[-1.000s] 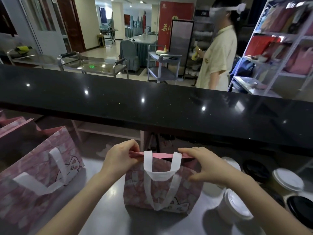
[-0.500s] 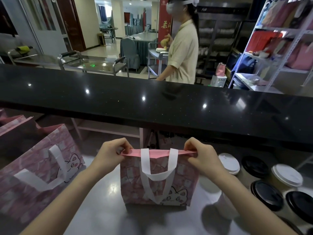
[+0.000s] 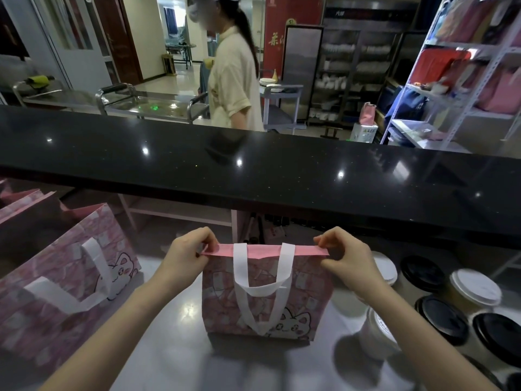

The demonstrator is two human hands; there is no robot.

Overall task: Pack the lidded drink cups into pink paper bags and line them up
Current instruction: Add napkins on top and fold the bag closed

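Observation:
A pink paper bag with a cat print and white handles stands upright on the grey counter in front of me. My left hand pinches the left end of its folded top edge. My right hand pinches the right end. The top is pressed flat, so the bag's contents are hidden. To the right stand several lidded drink cups: a white-lidded one, a black-lidded one, and another white-lidded cup under my right forearm.
More pink bags stand at the left. A raised black countertop runs across just behind the bag. Beyond it a person walks past steel carts and shelving.
Both hands slid outward along the bag's top edge, flattening it shut, and the bag now stands straighter. The person behind the counter walked from right to left.

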